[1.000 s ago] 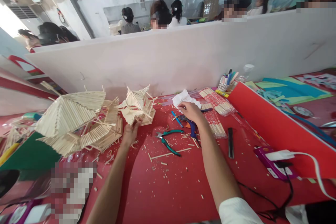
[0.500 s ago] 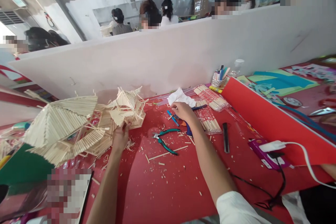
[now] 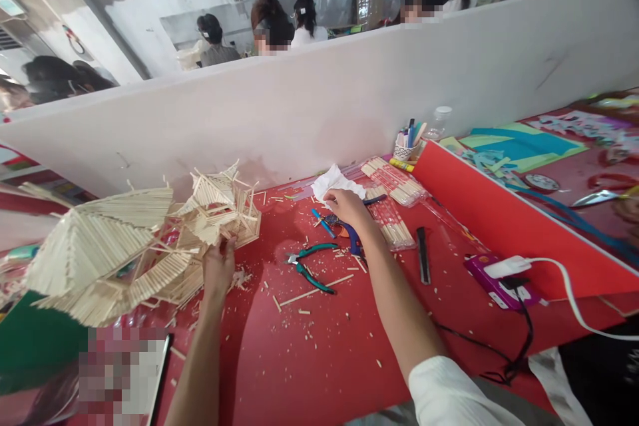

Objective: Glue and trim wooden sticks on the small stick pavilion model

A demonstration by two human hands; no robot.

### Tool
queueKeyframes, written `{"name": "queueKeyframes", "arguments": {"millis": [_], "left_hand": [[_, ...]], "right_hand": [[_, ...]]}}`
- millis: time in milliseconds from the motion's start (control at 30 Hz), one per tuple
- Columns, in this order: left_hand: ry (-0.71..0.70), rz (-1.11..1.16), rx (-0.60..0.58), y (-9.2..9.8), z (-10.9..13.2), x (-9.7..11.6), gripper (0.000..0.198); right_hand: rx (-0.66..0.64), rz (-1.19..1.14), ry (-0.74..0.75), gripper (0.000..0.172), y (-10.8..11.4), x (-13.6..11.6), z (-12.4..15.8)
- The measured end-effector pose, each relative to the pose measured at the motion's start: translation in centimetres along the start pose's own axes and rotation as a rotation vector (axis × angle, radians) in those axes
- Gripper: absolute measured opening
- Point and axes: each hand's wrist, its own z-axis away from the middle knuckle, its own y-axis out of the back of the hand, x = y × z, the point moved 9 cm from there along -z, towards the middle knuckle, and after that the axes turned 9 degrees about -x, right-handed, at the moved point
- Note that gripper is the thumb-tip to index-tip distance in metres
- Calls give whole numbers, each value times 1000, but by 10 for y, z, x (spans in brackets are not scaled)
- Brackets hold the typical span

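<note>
My left hand [image 3: 218, 267] has its fingers closed at the near side of the small stick pavilion [image 3: 219, 203], pinching its lower edge. This pavilion adjoins a larger stick model [image 3: 94, 239] with a broad slatted roof. My right hand [image 3: 347, 205] rests against a crumpled white tissue [image 3: 335, 181], its fingers bent together; what lies between the fingertips is hidden. Below it are blue-handled pliers [image 3: 354, 239] and a blue stick-like tool [image 3: 323, 223]. Green-handled pliers [image 3: 314, 268] lie spread in front, beside a long thin stick [image 3: 317, 290].
Wood scraps litter the red table [image 3: 299, 373]. Wrapped stick bundles [image 3: 394, 183], a black cutter [image 3: 423, 256], a pen cup [image 3: 405, 146] and a purple power strip [image 3: 499, 279] stand to the right, near a red board [image 3: 499, 226]. People sit beyond the white partition [image 3: 299, 106].
The view has shifted, so most things appear slightly farther left. Both hands keep nearly the same places, by the pavilion and the tissue.
</note>
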Motion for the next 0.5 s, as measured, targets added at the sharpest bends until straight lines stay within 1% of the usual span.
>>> {"name": "queueKeyframes", "arguments": {"millis": [67,133,233,300,400,500], "left_hand": [[0,2,-3,1,0,0,40],[1,0,-5,0,0,0,41],[-5,3,3,-1,0,-1,41],[-5,-4,11,-2,0,-2,41],[21,-14,11,-4,0,-7,41],[37,-27,4,-7,0,-10,40]], "right_hand": [[-1,10,15,20,-1,-4,1],[-7,26,40,22,-6,-13,0],[-41,63,102,26,-21,-39,-12],[-84,88,172,31,-38,-65,-29],[-143,127,280,40,-64,-105,-61],[-201,158,350,41,-84,-133,-92]]}}
